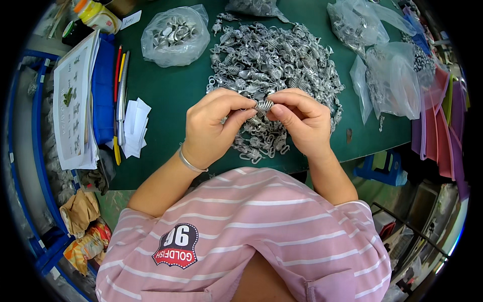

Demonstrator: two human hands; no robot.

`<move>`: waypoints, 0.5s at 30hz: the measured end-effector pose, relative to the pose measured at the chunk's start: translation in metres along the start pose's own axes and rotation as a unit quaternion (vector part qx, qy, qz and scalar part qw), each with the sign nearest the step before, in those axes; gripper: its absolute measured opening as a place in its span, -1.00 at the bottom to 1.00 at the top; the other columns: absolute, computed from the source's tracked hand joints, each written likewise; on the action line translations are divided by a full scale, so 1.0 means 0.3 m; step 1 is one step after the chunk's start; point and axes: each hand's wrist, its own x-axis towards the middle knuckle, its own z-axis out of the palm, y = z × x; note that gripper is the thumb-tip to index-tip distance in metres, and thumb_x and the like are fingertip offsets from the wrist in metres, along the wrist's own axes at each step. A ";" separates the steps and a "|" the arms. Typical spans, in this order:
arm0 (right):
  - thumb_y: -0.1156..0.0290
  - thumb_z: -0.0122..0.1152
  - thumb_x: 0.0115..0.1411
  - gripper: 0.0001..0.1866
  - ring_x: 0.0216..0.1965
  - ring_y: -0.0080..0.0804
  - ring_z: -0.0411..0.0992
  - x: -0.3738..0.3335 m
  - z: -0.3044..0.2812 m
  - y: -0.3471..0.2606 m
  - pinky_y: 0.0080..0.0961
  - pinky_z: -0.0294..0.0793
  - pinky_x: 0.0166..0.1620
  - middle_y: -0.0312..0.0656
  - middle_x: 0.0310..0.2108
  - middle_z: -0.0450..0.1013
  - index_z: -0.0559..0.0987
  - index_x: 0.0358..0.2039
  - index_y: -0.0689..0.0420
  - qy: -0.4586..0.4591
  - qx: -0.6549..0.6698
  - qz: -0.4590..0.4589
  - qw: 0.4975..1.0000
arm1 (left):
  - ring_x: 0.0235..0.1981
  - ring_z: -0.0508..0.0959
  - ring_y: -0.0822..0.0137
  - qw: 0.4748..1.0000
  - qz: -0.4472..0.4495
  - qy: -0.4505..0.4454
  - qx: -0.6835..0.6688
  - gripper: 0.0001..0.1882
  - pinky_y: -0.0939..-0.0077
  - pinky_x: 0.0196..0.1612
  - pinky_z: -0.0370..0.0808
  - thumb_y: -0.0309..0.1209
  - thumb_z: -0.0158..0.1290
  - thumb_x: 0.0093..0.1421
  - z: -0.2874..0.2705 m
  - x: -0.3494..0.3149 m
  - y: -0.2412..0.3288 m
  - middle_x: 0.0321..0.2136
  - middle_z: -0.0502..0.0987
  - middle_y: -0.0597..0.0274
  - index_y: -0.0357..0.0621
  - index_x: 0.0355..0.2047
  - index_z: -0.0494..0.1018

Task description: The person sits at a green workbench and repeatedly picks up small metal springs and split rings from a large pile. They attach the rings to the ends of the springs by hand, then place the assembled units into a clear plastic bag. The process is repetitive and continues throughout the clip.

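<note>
Between the fingertips of both hands sits a small ribbed grey metal piece [263,105], shaped like the many others beneath it. My left hand [214,121] pinches its left end with thumb and forefinger. At its right end, the thumb and forefinger of my right hand [303,118] are closed on it too. Just under and beyond both hands spreads a large heap of grey metal pieces [282,58], some with loops or links. My fingertips cover parts of the held piece, so its ends are hidden.
On the green table [173,95] stands a clear bag of shiny metal rings [176,35]. Clear plastic bags [395,75] lie at the right. Pens [121,100], paper slips [135,128] and a stack of printed sheets [75,105] are at the left. A blue stool [380,168] is below.
</note>
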 end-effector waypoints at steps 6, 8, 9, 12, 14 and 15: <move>0.65 0.20 0.05 -0.83 -0.30 -0.56 0.43 0.000 -0.006 0.009 -0.71 0.46 -0.27 -0.17 -0.27 0.43 0.57 -0.28 0.30 -0.005 -0.030 -0.038 0.999 | -0.45 0.52 0.37 0.999 -0.023 0.004 -0.036 -0.83 0.62 -0.41 0.43 -0.68 0.19 -0.08 0.008 -0.004 0.001 -0.45 0.54 0.14 -0.30 -0.41 0.52; 0.66 0.20 0.05 -0.83 -0.30 -0.55 0.43 0.002 -0.007 0.007 -0.70 0.47 -0.26 -0.16 -0.27 0.43 0.57 -0.29 0.29 -0.007 -0.039 -0.048 0.998 | -0.42 0.52 0.40 0.999 -0.036 -0.006 -0.039 -0.82 0.64 -0.40 0.44 -0.69 0.18 -0.06 0.006 -0.005 0.002 -0.44 0.53 0.15 -0.32 -0.39 0.51; 0.66 0.20 0.05 -0.84 -0.29 -0.54 0.43 0.004 -0.007 0.009 -0.69 0.47 -0.26 -0.16 -0.26 0.42 0.57 -0.30 0.30 -0.007 -0.039 -0.056 0.998 | -0.41 0.52 0.41 0.998 -0.043 -0.011 -0.040 -0.82 0.65 -0.39 0.45 -0.69 0.18 -0.05 0.005 -0.006 0.002 -0.44 0.53 0.15 -0.33 -0.38 0.50; 0.66 0.21 0.04 -0.86 -0.29 -0.51 0.44 0.016 -0.004 0.014 -0.67 0.47 -0.25 -0.15 -0.27 0.43 0.57 -0.33 0.30 -0.007 -0.042 -0.069 0.997 | -0.49 0.52 0.47 0.977 -0.135 0.010 -0.163 -0.85 0.66 -0.42 0.47 -0.65 0.18 -0.04 0.026 -0.016 -0.029 -0.47 0.54 0.20 -0.30 -0.40 0.52; 0.64 0.21 0.04 -0.88 -0.29 -0.47 0.45 0.023 -0.001 0.007 -0.63 0.47 -0.25 -0.15 -0.28 0.44 0.56 -0.35 0.30 -0.007 -0.047 -0.058 0.997 | -0.48 0.51 0.50 0.945 -0.202 0.015 -0.256 -0.85 0.67 -0.39 0.48 -0.65 0.17 -0.01 0.022 -0.009 -0.017 -0.45 0.54 0.21 -0.34 -0.38 0.50; 0.63 0.21 0.05 -0.89 -0.29 -0.45 0.45 0.040 -0.009 0.002 -0.61 0.46 -0.25 -0.15 -0.30 0.45 0.56 -0.36 0.29 -0.020 -0.102 -0.100 0.990 | -0.47 0.51 0.51 0.924 -0.235 0.018 -0.302 -0.85 0.68 -0.37 0.48 -0.65 0.17 0.00 0.017 -0.008 -0.010 -0.44 0.54 0.22 -0.35 -0.36 0.49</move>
